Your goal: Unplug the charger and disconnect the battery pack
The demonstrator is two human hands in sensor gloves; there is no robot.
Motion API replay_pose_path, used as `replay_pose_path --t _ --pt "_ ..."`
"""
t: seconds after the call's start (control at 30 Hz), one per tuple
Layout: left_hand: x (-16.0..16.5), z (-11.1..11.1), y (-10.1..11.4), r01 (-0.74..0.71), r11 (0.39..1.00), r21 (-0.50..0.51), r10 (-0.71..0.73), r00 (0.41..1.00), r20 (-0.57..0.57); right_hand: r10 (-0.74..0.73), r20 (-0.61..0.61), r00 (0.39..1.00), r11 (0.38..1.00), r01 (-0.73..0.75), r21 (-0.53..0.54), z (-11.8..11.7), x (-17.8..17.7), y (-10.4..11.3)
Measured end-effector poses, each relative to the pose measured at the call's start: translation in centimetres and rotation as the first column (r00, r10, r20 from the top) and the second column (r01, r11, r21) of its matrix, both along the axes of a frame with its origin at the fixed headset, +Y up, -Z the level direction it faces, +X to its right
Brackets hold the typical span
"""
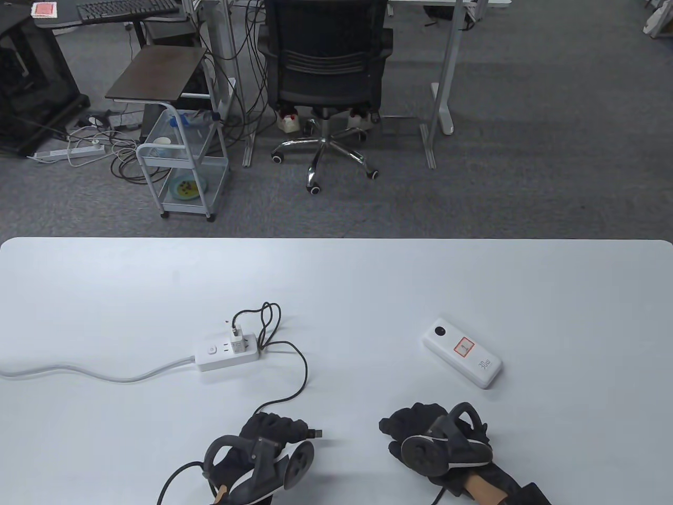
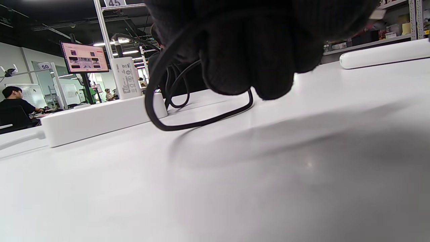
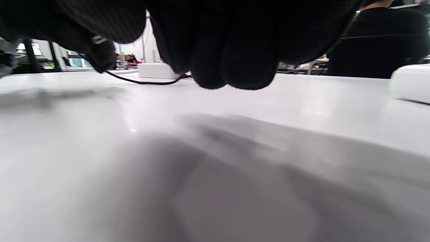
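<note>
Power strip (image 1: 227, 356) mid-table, charger (image 1: 238, 339) seated in it; battery pack (image 1: 462, 359) well right, cable-free. Left hand (image 1: 273, 431) curled round black cable (image 1: 294, 386), plug end (image 1: 316, 433) protruding. Right hand (image 1: 420, 428) loosely curled, holding nothing. Next, probably: pin strip, pull charger straight up.

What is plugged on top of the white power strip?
A white charger stands in the power strip, a black cable leaving it. Its prongs are hidden inside the socket.

left hand (image 1: 273, 428) grips black cable (image 1: 302, 376), plug end free | charger (image 1: 237, 339) in power strip (image 1: 227, 356), centre-left | battery pack (image 1: 462, 360) right, apart | right hand (image 1: 420, 428) curled, bottom
</note>
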State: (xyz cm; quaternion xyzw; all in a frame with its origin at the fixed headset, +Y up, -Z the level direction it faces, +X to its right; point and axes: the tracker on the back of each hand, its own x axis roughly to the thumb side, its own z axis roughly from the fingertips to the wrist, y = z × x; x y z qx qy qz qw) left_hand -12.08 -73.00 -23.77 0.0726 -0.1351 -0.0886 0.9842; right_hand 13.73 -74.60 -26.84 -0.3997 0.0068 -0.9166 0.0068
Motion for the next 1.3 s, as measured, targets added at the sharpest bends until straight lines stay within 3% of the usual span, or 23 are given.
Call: replay_pose_path --t 0.57,0.83,1.1,1.3 --pt "0.1 0.0 -0.1 -0.018 1.000 0.001 0.018 1.000 0.013 0.066 -0.033 0.997 0.998 -0.066 -0.001 0.5 -0.6 -0.3" --pt "0.9 -0.2 0.9 -0.106 0.994 0.026 0.105 0.994 0.031 0.017 -0.031 0.999 0.999 -0.016 0.036 1.0 -0.4 1.6" --pt "3.9 -2.5 3.1 -0.090 0.993 0.074 0.089 0.996 0.012 0.006 -0.040 0.999 0.999 -0.004 0.035 1.1 0.1 2.2" --pt "6.2 -6.4 6.7 -0.050 0.996 0.079 0.051 0.999 -0.006 -0.028 -0.041 0.999 0.999 0.029 0.038 1.2 0.8 2.8"
